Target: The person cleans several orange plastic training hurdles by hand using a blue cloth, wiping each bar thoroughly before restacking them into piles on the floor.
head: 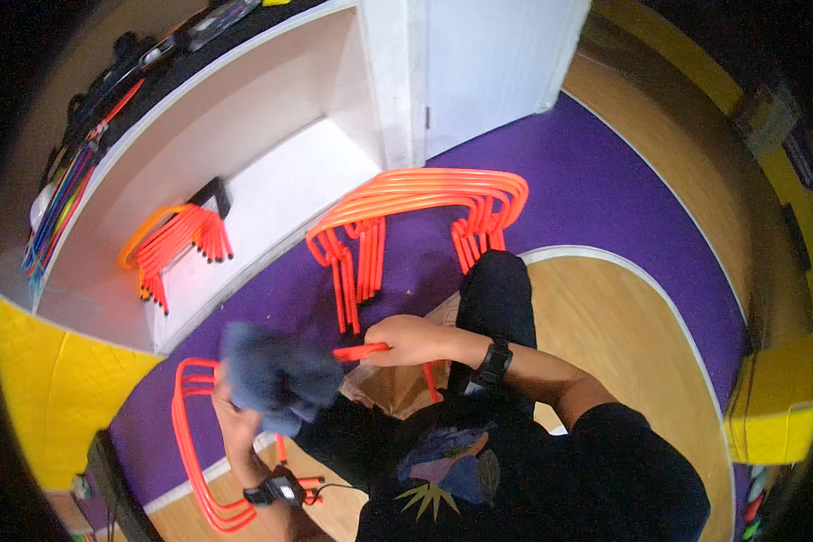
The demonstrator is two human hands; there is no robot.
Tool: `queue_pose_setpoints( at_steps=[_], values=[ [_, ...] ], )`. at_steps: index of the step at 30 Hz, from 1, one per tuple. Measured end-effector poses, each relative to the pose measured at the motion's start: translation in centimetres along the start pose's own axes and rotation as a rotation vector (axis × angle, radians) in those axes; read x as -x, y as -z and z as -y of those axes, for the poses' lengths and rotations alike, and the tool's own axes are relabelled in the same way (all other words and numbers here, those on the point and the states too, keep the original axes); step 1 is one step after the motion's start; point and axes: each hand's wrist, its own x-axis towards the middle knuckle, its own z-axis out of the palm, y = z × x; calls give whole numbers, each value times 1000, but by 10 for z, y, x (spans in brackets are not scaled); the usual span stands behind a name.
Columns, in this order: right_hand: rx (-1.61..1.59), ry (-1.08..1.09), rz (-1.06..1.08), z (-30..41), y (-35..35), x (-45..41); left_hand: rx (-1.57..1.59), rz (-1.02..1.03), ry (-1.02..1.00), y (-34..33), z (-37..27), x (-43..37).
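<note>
A crumpled grey-blue cloth (271, 372), blurred, is bunched in my left hand (234, 413). It wraps around an orange plastic tube (359, 352), apparently part of a training hurdle. My right hand (410, 342) grips the same tube just to the right of the cloth. Most of that piece is hidden by the cloth, my hands and my body. Below and beside my left hand, several orange hurdles (193, 447) lie nested across the floor's purple and wood areas. Beyond my right hand, a nested row of larger orange hurdles (440, 186) stands upright on the purple floor.
Smaller orange hurdles (183, 237) and a black item (213, 196) sit in a low white shelf (291, 173). Colourful cords (68, 203) hang at its left end. A white door (494, 74) stands ahead. Yellow padding (54, 386) lines the left; a yellow block (776, 420) stands right.
</note>
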Motion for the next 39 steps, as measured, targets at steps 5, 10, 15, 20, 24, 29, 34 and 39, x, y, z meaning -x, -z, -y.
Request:
queue_pose_setpoints(
  at_steps=[5,10,15,20,24,29,34,39],
  values=[
    [-77,-82,-125,0,1,1,792,-727,110,0,82,18],
    [-187,-174,-237,2,5,7,586,-446,195,-12,128,22],
    [-56,-162,-291,3,6,15,590,-327,182,-47,122,29],
    [-5,-165,-379,14,10,13,578,-129,171,-70,123,8],
    [38,-189,-418,11,8,14,707,182,313,-107,95,-19],
    [198,-129,-510,14,-8,15,912,-141,189,-158,22,-58],
    [51,-167,-442,10,-4,48,1439,-177,118,-65,-4,-135],
    [-14,-126,-462,-3,-5,58,983,-67,-183,-54,64,-205]
  ],
)
